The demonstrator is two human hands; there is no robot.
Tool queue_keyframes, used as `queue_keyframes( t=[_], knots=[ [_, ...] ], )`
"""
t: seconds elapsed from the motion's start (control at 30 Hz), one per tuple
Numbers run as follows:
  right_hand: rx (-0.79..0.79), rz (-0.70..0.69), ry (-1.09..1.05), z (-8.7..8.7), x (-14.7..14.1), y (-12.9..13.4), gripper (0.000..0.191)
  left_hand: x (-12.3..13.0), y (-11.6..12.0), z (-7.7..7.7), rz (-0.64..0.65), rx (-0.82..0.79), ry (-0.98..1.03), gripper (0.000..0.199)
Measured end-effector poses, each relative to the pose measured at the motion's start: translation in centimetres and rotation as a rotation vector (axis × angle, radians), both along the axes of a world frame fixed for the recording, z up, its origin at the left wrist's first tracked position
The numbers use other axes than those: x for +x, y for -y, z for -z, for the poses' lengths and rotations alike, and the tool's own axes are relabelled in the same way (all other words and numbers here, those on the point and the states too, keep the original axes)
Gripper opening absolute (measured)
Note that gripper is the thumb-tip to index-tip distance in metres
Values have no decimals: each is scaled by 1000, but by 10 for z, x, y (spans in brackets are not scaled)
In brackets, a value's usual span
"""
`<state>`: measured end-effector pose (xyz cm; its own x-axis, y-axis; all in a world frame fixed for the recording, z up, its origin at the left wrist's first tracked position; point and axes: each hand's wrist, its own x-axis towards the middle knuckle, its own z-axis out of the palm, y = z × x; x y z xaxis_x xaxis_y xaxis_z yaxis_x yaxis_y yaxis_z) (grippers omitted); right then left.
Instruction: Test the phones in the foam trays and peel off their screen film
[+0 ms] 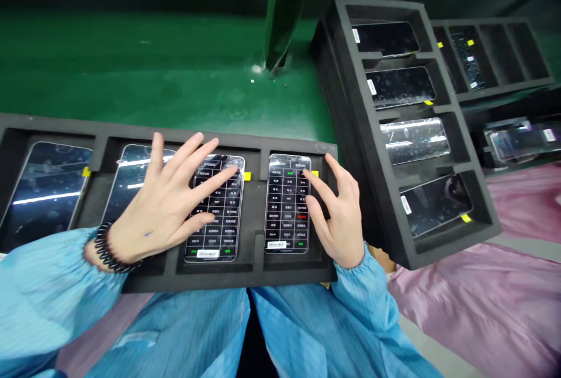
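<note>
A black foam tray (219, 280) lies across my lap with several phones in its compartments. My left hand (169, 203), fingers spread, is over the phone (219, 214) third from the left, its index fingertip at the upper right of that lit screen. My right hand (344, 214) has its fingers apart, and its index fingertip meets the upper right of the rightmost phone (287, 208). Both screens show grids of text cells; the rightmost has a red cell. Two dark-screened phones lie further left, one (50, 185) at the far left and one (131, 179) partly under my left hand.
Stacked foam trays (363, 132) at the right hold several phones. Another tray (504, 56) stands behind them, with more phones (521, 138) at the far right. A green post (284, 16) rises from the green surface (175, 86). Pink clothing (482, 308) shows at the lower right.
</note>
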<state>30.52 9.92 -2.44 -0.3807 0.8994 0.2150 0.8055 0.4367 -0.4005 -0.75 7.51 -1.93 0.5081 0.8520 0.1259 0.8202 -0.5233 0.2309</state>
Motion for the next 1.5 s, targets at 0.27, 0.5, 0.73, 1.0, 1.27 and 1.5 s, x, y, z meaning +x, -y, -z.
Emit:
queue_keyframes(
  t=[0.27, 0.5, 0.73, 1.0, 1.27, 1.5],
  knots=[
    [43, 24, -70, 1, 3, 1, 41, -6, 0, -9, -64, 96, 140, 62],
    [33, 22, -249, -8, 9, 23, 42, 0, 41, -27, -309, 189, 253, 67],
    [24, -67, -223, -9, 8, 59, 32, -3, 78, -9, -148, 114, 146, 60],
    [150, -431, -102, -7, 3, 57, 29, -15, 120, 15, -146, 281, 176, 68],
    [110, -492, 15, -7, 0, 54, 33, -16, 124, 22, -112, 258, 58, 76],
    [107, -510, 32, -7, -1, 54, 32, -15, 123, 25, -94, 323, 105, 73]
  ],
)
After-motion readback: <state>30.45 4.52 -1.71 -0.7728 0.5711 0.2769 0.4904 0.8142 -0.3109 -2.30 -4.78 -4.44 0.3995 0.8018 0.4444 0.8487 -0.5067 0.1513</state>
